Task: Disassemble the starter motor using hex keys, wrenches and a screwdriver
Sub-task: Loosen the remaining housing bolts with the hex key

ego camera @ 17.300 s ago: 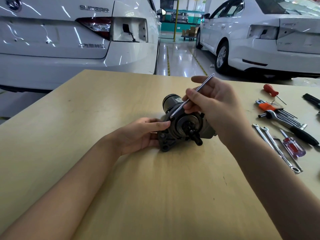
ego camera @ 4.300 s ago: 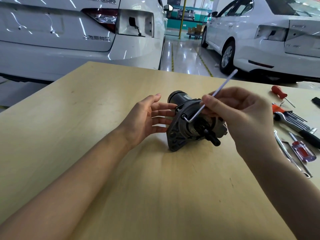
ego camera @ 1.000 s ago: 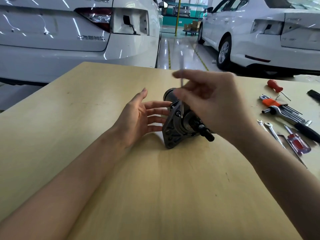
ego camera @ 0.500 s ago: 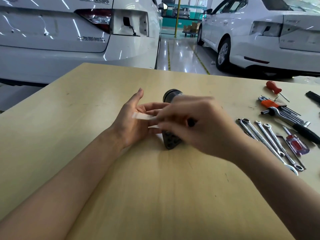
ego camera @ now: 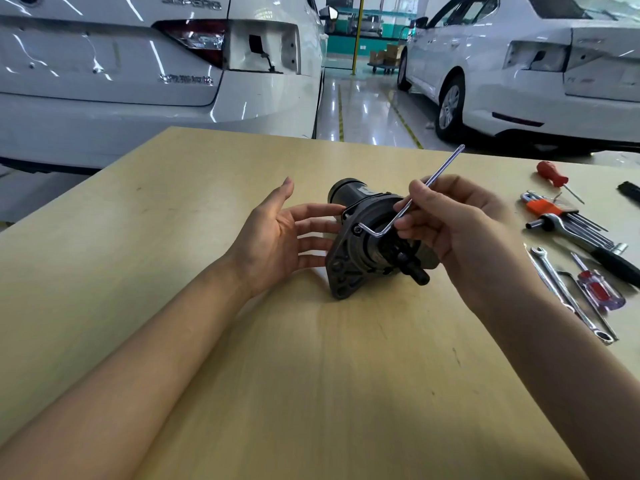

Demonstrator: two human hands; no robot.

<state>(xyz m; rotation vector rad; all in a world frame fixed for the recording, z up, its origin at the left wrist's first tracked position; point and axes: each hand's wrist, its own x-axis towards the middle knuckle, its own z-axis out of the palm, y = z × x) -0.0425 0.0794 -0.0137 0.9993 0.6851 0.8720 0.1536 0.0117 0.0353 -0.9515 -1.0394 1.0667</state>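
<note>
Here, nearest the camera, two bare forearms reach in over the table point(ego camera: 173, 237), both cut off by the lower edge. The motor point(ego camera: 367, 244) lies on its side at the table's middle, flange toward the camera and dark can pointing away. A pale label on the can is too small to read.

The left hand point(ego camera: 277, 237) is left of the motor, palm up and fingers straight, with the fingertips against the flange edge. The right hand point(ego camera: 457, 230) is on the motor's right and hides that side of the housing. Its thumb and fingers pinch the long arm of a hex key point(ego camera: 412, 199). The key's short end points at a bolt on the flange. Whether it is seated there cannot be told.

Right of the motor lie wrenches point(ego camera: 568, 292) and a clear-handled screwdriver point(ego camera: 601, 289). Further out are a ratchet point(ego camera: 581, 237), a hex key set point(ego camera: 547, 207) in an orange holder and a red-handled screwdriver point(ego camera: 554, 174). A black thing point(ego camera: 630, 192) is cut off at the right edge.

Beyond the motor and past the table stand two white cars. The left car point(ego camera: 138, 81) reads "SUPERB" on its boot lid, and a smaller chrome badge below is illegible. Its right tail lamp is out, leaving a hole with a dangling wire. The right car point(ego camera: 554, 81) shows no readable writing.
</note>
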